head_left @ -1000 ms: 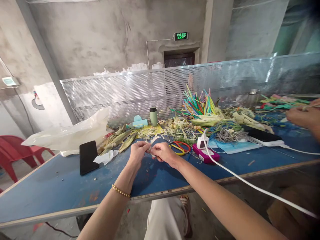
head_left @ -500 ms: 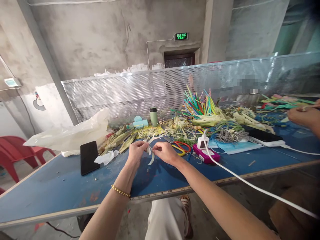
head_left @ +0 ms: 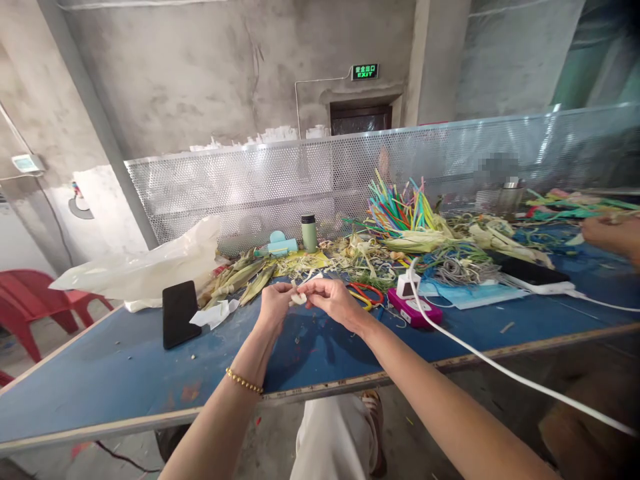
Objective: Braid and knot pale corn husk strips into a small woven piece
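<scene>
A pale strip of husk (head_left: 299, 299) is pinched between my two hands above the blue table (head_left: 225, 367). My left hand (head_left: 274, 308), with a gold bead bracelet at the wrist, grips it from the left. From the right, my right hand (head_left: 333, 301) holds the same strip with thumb and fingers together. The strip looks looped or folded at the fingertips; its exact shape is partly hidden. Just behind my hands lie dry corn husks (head_left: 257, 283) and loose shreds. Red and yellow scissor handles (head_left: 367, 293) show beside my right hand.
A black phone (head_left: 180, 315) and crumpled white paper (head_left: 215, 313) lie left. At right are a magenta box (head_left: 415, 310) with a white charger and cable, and a blue mask (head_left: 465, 293). A green bottle (head_left: 309, 233) stands behind. Another person's hand (head_left: 613, 233) is far right.
The strip's end that hung below my fingers is now drawn up into a small loop between them. My right hand has moved slightly left and up over it, closer to my left hand.
</scene>
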Demonstrator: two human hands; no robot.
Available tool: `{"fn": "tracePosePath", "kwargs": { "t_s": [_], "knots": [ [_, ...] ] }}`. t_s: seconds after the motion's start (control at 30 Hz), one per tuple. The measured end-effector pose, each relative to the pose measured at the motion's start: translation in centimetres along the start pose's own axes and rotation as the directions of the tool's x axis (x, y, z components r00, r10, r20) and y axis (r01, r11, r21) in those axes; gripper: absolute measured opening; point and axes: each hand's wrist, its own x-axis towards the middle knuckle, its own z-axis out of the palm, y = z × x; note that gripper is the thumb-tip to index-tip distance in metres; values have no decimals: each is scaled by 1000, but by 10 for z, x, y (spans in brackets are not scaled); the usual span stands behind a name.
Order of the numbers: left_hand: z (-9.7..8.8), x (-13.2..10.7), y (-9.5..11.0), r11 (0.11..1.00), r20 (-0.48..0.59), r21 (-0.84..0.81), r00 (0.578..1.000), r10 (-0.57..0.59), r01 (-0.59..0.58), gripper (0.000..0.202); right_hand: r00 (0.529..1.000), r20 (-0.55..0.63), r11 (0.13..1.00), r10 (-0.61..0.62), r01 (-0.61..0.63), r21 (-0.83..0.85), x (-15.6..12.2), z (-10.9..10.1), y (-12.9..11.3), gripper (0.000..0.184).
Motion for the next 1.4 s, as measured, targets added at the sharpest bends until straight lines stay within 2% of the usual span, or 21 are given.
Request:
{"fn": "tracePosePath", "kwargs": {
  "t_s": [0.07, 0.13, 0.23, 0.33, 0.43, 0.5, 0.57, 0.77, 0.87, 1.07, 1.23, 1.4],
  "knots": [
    [0, 1, -2, 999, -4, 38, 1000, 20, -20, 25, 998, -33, 994, -51, 47, -99, 0, 1, 3, 15],
    [-1, 1, -5, 992, 22, 113, 999, 48, -50, 23, 983, -115, 959, -145, 111, -259, 2, 2, 8, 11],
    [-1, 2, -11, 969, 80, 222, 992, 95, -111, 27, 908, -199, 838, -368, 231, -495, 3, 2, 14, 13],
    [-2, 3, -16, 943, 115, 294, 985, 126, -154, 30, 863, -166, 678, -477, 241, -694, 2, 0, 13, 17],
    [-2, 3, -16, 946, 142, 288, 983, 112, -150, 28, 868, -89, 494, -489, 191, -848, -1, -2, 7, 16],
    [-2, 3, -13, 959, 136, 252, 986, 96, -129, 29, 878, -64, 442, -474, 175, -880, -2, -3, 5, 17],
    [-2, 2, -10, 967, 119, 225, 989, 92, -117, 29, 893, -67, 473, -445, 171, -864, -1, -4, 6, 17],
    [-1, -1, -4, 977, 140, 188, 987, 80, -106, 33, 922, -211, 707, -324, 88, -701, 4, -6, 12, 12],
    [0, -3, -2, 979, 148, 186, 988, 50, -78, 30, 932, -240, 786, -270, 69, -615, 5, -7, 11, 11],
    [0, -5, 0, 987, 160, 162, 987, -6, -20, 27, 955, -216, 850, -206, 65, -522, 5, -7, 9, 12],
    [0, -5, -1, 986, 188, 159, 982, 10, -41, 34, 965, -227, 869, -133, 4, -494, 6, -6, 13, 19],
    [0, -5, -3, 970, 252, 225, 967, 29, -87, 41, 965, -223, 902, -137, 28, -431, 8, -5, 21, 13]
  ]
}}
